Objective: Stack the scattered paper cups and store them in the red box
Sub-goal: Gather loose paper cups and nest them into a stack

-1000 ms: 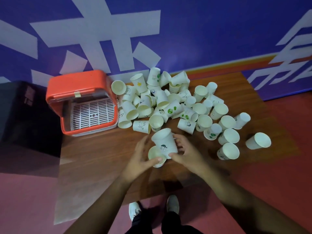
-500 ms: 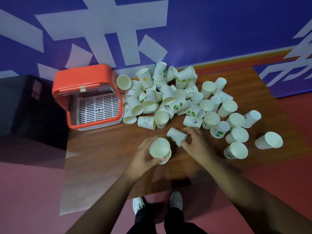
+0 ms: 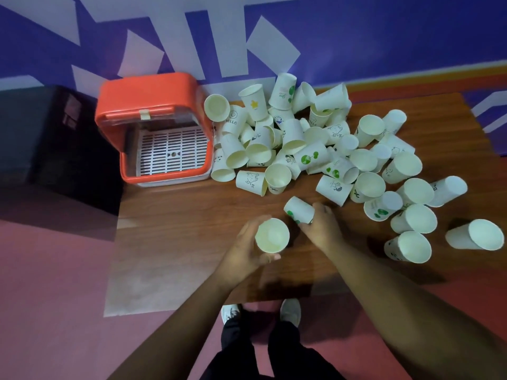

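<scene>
Several white paper cups [image 3: 310, 144] lie scattered in a heap across the brown wooden table [image 3: 192, 215]. My left hand [image 3: 244, 250] grips a short stack of cups [image 3: 272, 235], its open mouth facing me. My right hand [image 3: 321, 226] is closed on a cup with green print [image 3: 298, 209] that lies on its side, just right of the stack. The red box [image 3: 153, 127] stands at the table's far left with its lid up, showing a white slotted tray [image 3: 171, 150] inside.
A blue wall with white shapes rises right behind the table. A dark cabinet [image 3: 41, 138] sits left of the box. More loose cups [image 3: 474, 234] lie near the table's right edge. My shoes [image 3: 290, 311] show on the red floor below the near edge.
The cup held over the stack a second ago is now nested in it. My right hand reached to the heap and closed on a green-printed cup. The camera has shifted closer.
</scene>
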`<state>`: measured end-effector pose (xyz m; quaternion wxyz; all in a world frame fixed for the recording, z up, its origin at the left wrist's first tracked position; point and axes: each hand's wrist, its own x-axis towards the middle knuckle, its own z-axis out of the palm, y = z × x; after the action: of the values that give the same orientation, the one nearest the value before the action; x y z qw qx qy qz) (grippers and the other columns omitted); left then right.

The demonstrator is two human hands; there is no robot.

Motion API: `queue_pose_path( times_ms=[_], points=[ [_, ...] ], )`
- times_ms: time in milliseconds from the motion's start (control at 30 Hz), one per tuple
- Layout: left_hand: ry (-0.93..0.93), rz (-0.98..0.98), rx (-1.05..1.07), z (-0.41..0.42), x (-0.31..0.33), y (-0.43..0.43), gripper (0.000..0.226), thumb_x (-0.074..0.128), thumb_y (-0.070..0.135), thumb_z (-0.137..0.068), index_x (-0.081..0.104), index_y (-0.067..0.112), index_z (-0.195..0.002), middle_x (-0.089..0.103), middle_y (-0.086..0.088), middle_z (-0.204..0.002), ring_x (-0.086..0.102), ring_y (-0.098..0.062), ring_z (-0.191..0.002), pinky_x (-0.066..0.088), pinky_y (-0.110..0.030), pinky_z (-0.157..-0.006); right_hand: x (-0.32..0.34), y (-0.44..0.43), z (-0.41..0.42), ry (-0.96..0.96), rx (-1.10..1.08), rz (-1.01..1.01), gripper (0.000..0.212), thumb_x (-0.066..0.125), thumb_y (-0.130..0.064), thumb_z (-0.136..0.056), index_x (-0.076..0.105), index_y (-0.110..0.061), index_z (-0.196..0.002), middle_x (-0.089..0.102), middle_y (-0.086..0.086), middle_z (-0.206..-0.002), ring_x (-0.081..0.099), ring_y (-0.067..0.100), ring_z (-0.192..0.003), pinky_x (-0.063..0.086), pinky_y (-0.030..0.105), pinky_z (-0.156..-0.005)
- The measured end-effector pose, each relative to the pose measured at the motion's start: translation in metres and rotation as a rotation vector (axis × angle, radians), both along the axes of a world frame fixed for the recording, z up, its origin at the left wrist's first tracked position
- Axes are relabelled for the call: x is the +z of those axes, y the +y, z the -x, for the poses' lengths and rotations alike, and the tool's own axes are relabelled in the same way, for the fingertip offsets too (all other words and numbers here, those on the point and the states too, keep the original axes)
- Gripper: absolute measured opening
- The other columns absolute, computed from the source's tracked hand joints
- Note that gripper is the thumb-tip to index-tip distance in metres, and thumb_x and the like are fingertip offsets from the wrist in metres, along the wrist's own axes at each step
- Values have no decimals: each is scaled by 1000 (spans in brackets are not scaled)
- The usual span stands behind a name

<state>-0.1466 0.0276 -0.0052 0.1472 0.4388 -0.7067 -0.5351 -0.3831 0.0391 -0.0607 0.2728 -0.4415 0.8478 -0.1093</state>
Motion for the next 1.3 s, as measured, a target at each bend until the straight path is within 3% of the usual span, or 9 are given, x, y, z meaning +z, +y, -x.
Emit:
queue_pose_path(
  times_ms=[167, 267, 400, 567, 700, 867, 1033, 1200, 1300],
  points=[
    [12, -79, 37, -6, -7, 6, 91, 86, 31, -78, 30, 41, -149, 42, 25, -148, 40, -1, -140, 35, -24, -117, 29, 0, 4, -257, -122, 75, 64, 76, -28, -75, 49, -13, -131, 49, 9, -125, 57, 24, -104, 52, 33, -77],
    [-29, -111, 60, -9, -12, 5, 86, 85, 32, -79, 34, 45, -146, 45, 24, -146, 43, -2, -138, 39, -40, -118, 79, 5, 7, -445, -105, 179, 68, 78, -33, -74, 45, -24, -133, 52, -4, -121, 57, 14, -106, 52, 33, -86],
    [-7, -169, 84, -8, -10, 5, 81, 85, 32, -80, 41, 48, -145, 50, 25, -145, 45, -1, -137, 38, -43, -118, 141, 19, 7, -600, 34, 306, 63, 83, -35, -71, 45, -30, -122, 58, -11, -114, 60, 3, -102, 52, 25, -86],
    [57, -178, 85, 7, -7, 1, 75, 85, 25, -81, 46, 41, -142, 57, 20, -141, 49, -1, -134, 39, -39, -116, 156, 18, 4, -447, 285, 202, 59, 83, -48, -68, 53, -47, -119, 59, -22, -113, 60, -3, -98, 51, 25, -87],
    [125, -208, 71, 24, -8, -5, 73, 83, 14, -82, 48, 31, -144, 59, 14, -140, 54, -9, -131, 45, -29, -110, 133, 8, 4, -323, 396, 199, 68, 81, -48, -72, 52, -39, -134, 53, -14, -128, 51, 5, -116, 42, 25, -96],
    [109, -267, 28, 38, -20, -12, 73, 81, 15, -85, 46, 30, -148, 55, 8, -145, 52, -13, -134, 52, -33, -104, 96, 4, 10, -421, 241, 131, 69, 81, -44, -73, 53, -30, -135, 52, -13, -131, 48, 5, -121, 39, 24, -100],
    [36, -300, 31, 47, -42, -14, 89, 86, 51, -73, 44, 36, -150, 55, 16, -144, 54, -9, -131, 51, -43, -106, 65, 15, 24, -602, -22, 73, 67, 77, -46, -78, 53, -24, -137, 55, -10, -132, 53, 11, -120, 46, 35, -103],
    [57, -281, 25, 60, -18, -16, 65, 82, 39, -80, 56, 32, -140, 68, 12, -129, 63, -9, -120, 50, -37, -104, 71, 14, 24, -691, -113, 145, 42, 64, -61, -84, 63, -30, -112, 62, -20, -110, 57, 5, -109, 45, 25, -92],
    [161, -333, 92, 56, 5, -22, 55, 80, 24, -86, 59, 25, -137, 73, 2, -122, 70, -19, -112, 57, -34, -91, 88, 2, 16, -792, -155, 200, 68, 62, -66, -80, 55, -22, -132, 57, -18, -124, 53, 4, -118, 46, 33, -103]
  ],
)
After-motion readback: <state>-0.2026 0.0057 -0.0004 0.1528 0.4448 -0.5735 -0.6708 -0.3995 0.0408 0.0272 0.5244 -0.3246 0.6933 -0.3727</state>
